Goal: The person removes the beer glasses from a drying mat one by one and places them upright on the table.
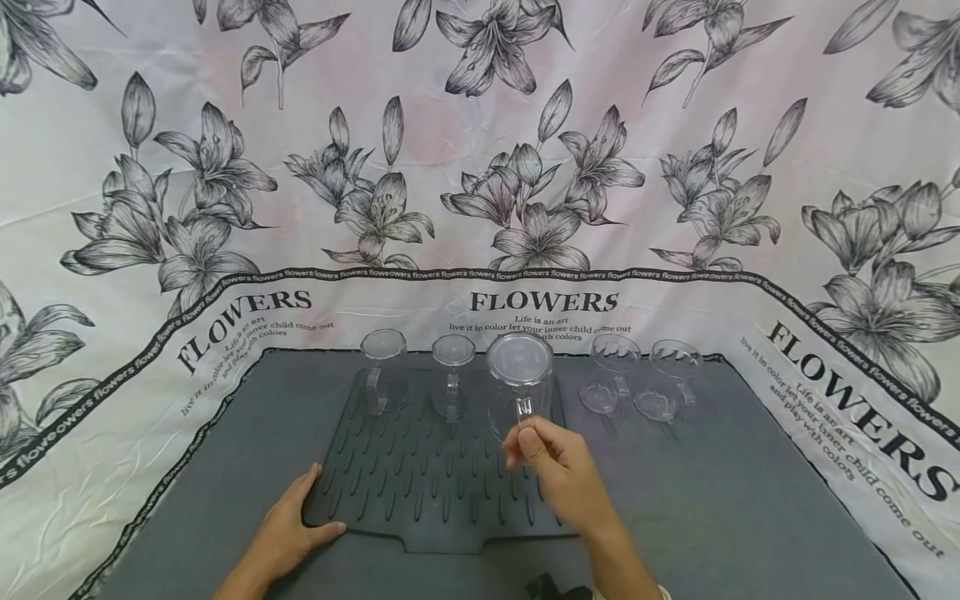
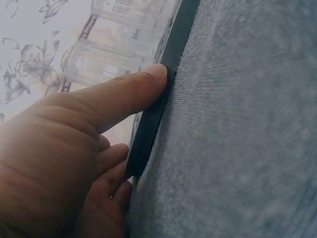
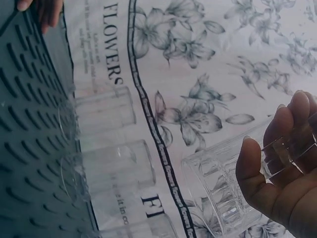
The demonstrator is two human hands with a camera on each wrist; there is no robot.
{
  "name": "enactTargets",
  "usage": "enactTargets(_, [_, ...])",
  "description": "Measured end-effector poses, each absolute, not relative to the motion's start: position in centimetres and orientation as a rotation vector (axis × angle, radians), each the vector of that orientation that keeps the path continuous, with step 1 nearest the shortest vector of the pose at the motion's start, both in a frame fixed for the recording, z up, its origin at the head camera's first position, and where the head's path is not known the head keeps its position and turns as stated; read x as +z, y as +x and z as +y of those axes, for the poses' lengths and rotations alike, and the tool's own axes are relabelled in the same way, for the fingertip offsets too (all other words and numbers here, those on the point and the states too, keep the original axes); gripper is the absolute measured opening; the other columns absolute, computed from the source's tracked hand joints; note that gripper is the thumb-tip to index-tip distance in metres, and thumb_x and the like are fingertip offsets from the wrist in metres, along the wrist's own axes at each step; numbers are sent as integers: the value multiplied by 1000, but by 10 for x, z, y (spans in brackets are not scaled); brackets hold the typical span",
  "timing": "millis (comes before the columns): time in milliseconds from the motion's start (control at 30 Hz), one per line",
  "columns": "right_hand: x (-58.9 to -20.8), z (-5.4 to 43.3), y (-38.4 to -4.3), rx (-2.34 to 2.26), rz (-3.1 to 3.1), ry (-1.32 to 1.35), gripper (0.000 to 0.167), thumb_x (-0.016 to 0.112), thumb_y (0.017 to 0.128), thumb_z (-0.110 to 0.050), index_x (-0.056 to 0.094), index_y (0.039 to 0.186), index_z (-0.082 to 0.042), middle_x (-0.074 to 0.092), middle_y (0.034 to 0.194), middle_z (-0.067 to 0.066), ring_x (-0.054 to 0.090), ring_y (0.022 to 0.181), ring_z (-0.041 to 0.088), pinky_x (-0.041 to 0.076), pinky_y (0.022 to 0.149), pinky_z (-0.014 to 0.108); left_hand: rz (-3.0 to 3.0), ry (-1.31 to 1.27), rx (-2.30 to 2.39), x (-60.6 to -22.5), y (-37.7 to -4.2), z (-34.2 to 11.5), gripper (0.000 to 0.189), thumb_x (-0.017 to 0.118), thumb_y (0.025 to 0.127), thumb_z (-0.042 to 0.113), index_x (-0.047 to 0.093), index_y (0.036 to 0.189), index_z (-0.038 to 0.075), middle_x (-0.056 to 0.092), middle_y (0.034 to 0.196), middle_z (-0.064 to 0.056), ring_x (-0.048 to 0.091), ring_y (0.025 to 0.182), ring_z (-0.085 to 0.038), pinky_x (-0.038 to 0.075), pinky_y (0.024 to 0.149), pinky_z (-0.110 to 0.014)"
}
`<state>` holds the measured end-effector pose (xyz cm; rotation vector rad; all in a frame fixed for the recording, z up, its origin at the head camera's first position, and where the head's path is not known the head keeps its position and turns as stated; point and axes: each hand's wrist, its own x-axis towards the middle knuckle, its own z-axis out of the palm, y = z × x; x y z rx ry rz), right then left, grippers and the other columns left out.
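Note:
My right hand [image 1: 558, 467] pinches the handle of a clear glass mug [image 1: 520, 360], which hangs upside down over the right part of a dark ridged drying mat [image 1: 420, 492]. In the right wrist view, the fingers wrap the handle and the mug's fluted wall [image 3: 225, 198] shows beside them. At the mat's front left corner lies my left hand [image 1: 288, 521], its fairly straight thumb against the front edge and its fingers along the left edge. Two more clear mugs, one at the far left [image 1: 385, 375] and one beside it [image 1: 453, 375], stand upside down on the mat's back.
Right of the mat, two clear mugs, a nearer-in one [image 1: 611, 375] and an outer one [image 1: 667, 383], stand on the grey cloth [image 1: 720, 500]. A flower-printed curtain [image 1: 405, 208] closes off the back and sides. A dark object [image 1: 555, 587] shows beside the right wrist.

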<state>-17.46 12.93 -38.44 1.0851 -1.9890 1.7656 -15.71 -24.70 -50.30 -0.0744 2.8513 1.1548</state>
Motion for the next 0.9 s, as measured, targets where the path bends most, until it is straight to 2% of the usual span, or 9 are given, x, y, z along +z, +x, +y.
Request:
enactTargets(133, [-382,136,-175,1755,-1990,1062,26,39,100,9,63,94,-1,60,76,8,61,72,22,54,71,31,2853,-71,1149,-502,-158,-248,113,85,70,42,22,149,-8,25,147,-35,25,133,-51,28,102,-63])
enactTargets(367, [-379,154,-177,1670,-1989,1001,27,44,97,12,65,95,-4,60,73,7,59,68,21,49,63,30,2843,-77,1143,-502,-159,-249,112,85,70,43,23,149,-7,25,147,-34,25,134,-51,27,102,-64])
enactTargets(633, [-372,170,-179,1661,-1958,853,20,51,94,13,66,93,0,59,71,7,57,65,18,45,54,26,2846,-75,1142,-502,-163,-248,113,85,70,44,23,149,-7,25,147,-35,25,133,-51,27,102,-64])
enactTargets(900, [-375,170,-179,1600,-1925,851,20,64,84,16,68,95,-1,63,82,7,58,69,15,48,60,24,2841,-89,1129,-499,-164,-249,114,85,69,45,23,149,-7,25,147,-35,25,133,-52,28,101,-64])
